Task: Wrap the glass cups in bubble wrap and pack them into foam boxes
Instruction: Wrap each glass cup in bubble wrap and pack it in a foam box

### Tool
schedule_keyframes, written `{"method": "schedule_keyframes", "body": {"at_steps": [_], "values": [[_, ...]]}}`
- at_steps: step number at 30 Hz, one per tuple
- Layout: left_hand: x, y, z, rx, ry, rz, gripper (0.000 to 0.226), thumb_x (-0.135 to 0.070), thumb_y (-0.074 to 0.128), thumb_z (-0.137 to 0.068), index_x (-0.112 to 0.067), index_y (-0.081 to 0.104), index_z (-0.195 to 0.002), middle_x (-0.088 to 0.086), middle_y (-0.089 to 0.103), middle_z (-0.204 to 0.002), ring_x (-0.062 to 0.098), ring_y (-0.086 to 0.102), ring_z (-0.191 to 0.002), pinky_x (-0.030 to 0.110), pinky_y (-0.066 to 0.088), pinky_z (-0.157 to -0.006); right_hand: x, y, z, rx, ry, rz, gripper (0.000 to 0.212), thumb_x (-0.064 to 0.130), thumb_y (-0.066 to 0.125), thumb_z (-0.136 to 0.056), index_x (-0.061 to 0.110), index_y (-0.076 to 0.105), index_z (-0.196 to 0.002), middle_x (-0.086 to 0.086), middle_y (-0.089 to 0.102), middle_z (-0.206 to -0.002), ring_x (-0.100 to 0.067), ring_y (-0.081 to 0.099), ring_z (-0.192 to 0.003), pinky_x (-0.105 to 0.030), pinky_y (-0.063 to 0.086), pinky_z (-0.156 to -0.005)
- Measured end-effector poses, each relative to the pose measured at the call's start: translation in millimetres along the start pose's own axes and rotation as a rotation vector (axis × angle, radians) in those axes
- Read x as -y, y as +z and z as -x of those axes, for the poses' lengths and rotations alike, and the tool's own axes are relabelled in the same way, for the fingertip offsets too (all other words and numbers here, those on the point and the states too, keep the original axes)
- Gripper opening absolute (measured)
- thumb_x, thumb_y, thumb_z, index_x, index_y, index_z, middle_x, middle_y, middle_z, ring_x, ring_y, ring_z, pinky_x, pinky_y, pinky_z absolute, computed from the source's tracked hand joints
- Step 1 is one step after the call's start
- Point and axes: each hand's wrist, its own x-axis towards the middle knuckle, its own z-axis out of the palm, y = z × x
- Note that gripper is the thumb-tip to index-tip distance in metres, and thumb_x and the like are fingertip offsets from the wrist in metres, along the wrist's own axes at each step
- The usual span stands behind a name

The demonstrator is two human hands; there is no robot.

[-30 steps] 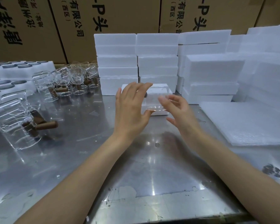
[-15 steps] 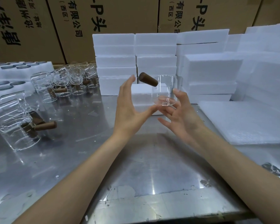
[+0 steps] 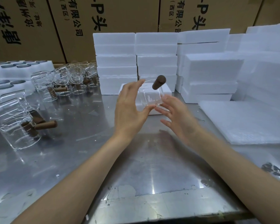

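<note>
On the steel table (image 3: 71,167), stacked foam boxes (image 3: 115,62) stand behind the glass cup (image 3: 150,97), bubble wrap sheets (image 3: 242,122) to its right, more cups (image 3: 44,88) to its left – the cup, brown handle (image 3: 158,82) up, sits between the left hand (image 3: 129,110) and right hand (image 3: 178,115), fingers straight, fingertips touching it

- both forearms are bare all the way to the frame edge, no sleeves showing
- left hand (image 3: 129,113) has nothing on it: no glove, ring or watch
- right hand (image 3: 178,117) same, bare wrist, short nails
</note>
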Motion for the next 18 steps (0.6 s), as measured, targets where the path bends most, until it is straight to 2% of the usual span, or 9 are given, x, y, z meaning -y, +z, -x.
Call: {"method": "schedule_keyframes", "body": {"at_steps": [2,4,7,9,10,12,13,16,18], "values": [[-0.9,0.3,-0.2,0.019,0.020,-0.042,0.061,-0.020,0.078,-0.078,-0.013,0.053,-0.133,0.004,0.054,-0.124,0.018,0.051,-0.117,0.039,0.041,-0.103,-1.6,2.3,1.6,0.007,-0.031,0.044,0.055,0.042,0.073,-0.070,0.032,0.051,-0.119,0.009,0.062,-0.121,-0.003,0.061,-0.109,-0.041,0.035,-0.106],[-2.0,1.3,0.8,0.034,0.043,-0.092,0.060,-0.017,0.077,-0.078,-0.012,0.053,-0.133,0.006,0.055,-0.124,0.021,0.052,-0.117,0.047,0.041,-0.101,-3.4,4.2,3.1,0.002,-0.051,0.084,0.065,0.044,0.080,-0.066,0.034,0.046,-0.120,0.008,0.060,-0.123,-0.003,0.059,-0.112,-0.040,0.037,-0.105],[-3.9,2.1,-0.2,0.054,0.080,-0.096,0.062,-0.016,0.077,-0.079,-0.011,0.051,-0.136,0.007,0.053,-0.128,0.023,0.050,-0.120,0.050,0.039,-0.102,-4.1,2.2,1.7,-0.045,-0.074,0.113,0.053,0.044,0.074,-0.073,0.030,0.050,-0.118,0.012,0.064,-0.114,-0.004,0.059,-0.112,-0.040,0.039,-0.104],[-5.2,1.5,-1.3,0.102,0.062,-0.020,0.075,-0.023,0.079,-0.078,-0.012,0.042,-0.142,0.006,0.047,-0.137,0.020,0.044,-0.129,0.045,0.036,-0.109,-1.8,0.2,0.3,-0.024,-0.064,0.069,0.032,0.042,0.067,-0.081,0.026,0.060,-0.109,0.014,0.068,-0.101,-0.003,0.061,-0.106,-0.040,0.038,-0.105],[-5.9,0.8,-1.4,0.132,0.018,0.043,0.085,-0.030,0.081,-0.075,-0.016,0.035,-0.145,0.004,0.041,-0.142,0.017,0.040,-0.133,0.037,0.034,-0.112,-0.8,-0.5,-0.2,-0.004,-0.055,0.039,0.022,0.040,0.064,-0.085,0.027,0.063,-0.102,0.011,0.068,-0.098,-0.003,0.061,-0.102,-0.039,0.037,-0.104],[-10.3,-1.4,-0.7,0.193,-0.158,0.200,0.099,-0.045,0.080,-0.069,-0.029,0.022,-0.148,-0.007,0.029,-0.148,0.006,0.035,-0.134,0.017,0.033,-0.107,1.3,-2.5,-0.9,0.023,-0.029,-0.012,0.015,0.039,0.058,-0.088,0.029,0.066,-0.096,0.008,0.068,-0.103,-0.003,0.061,-0.102,-0.037,0.038,-0.102],[-12.8,-2.1,-0.6,0.215,-0.265,0.284,0.100,-0.052,0.077,-0.069,-0.032,0.020,-0.149,-0.013,0.027,-0.148,0.001,0.036,-0.132,0.011,0.034,-0.102,2.2,-3.6,-1.0,0.037,-0.021,-0.030,0.017,0.040,0.057,-0.088,0.030,0.067,-0.098,0.008,0.069,-0.110,-0.002,0.060,-0.106,-0.037,0.038,-0.101],[-9.2,-1.4,-3.9,0.271,-0.518,0.491,0.092,-0.061,0.065,-0.073,-0.024,0.028,-0.150,-0.013,0.037,-0.149,-0.001,0.042,-0.127,0.017,0.037,-0.101,5.2,-5.5,0.3,0.093,-0.022,-0.064,0.021,0.041,0.053,-0.089,0.033,0.067,-0.103,0.009,0.068,-0.117,0.001,0.058,-0.113,-0.038,0.036,-0.103],[-4.0,-1.2,-7.7,0.327,-0.543,0.551,0.074,-0.060,0.060,-0.082,-0.019,0.045,-0.142,-0.008,0.051,-0.141,0.001,0.048,-0.125,0.017,0.037,-0.102,6.1,-5.0,1.2,0.140,-0.019,-0.055,0.025,0.042,0.048,-0.092,0.034,0.065,-0.109,0.012,0.068,-0.116,0.002,0.057,-0.115,-0.038,0.035,-0.103]]}}
